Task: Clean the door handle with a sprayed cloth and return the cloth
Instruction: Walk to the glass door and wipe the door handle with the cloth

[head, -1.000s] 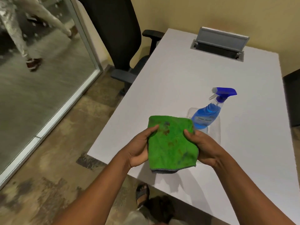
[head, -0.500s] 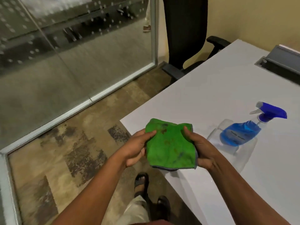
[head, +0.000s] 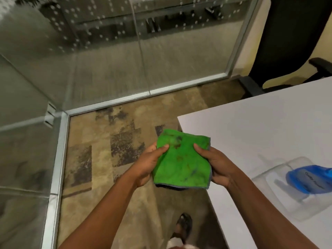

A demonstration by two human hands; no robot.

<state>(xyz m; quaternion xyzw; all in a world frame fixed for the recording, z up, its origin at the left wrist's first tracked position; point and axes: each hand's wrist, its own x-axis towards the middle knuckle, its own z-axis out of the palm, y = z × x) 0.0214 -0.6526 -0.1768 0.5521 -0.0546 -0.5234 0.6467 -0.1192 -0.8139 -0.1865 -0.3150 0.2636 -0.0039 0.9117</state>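
A folded green cloth is held by both hands: the left hand at its 9 o'clock edge, the right hand at 3 o'clock. A blue spray bottle is seen lying on the white tabletop at 3 o'clock.

cloth between left hand and right hand, over table corner | spray bottle right, on table | chair far right | glass wall far left

Right of our hands, the blue bottle is blurred and cut by the edge; our fingers beneath the cloth are hidden.
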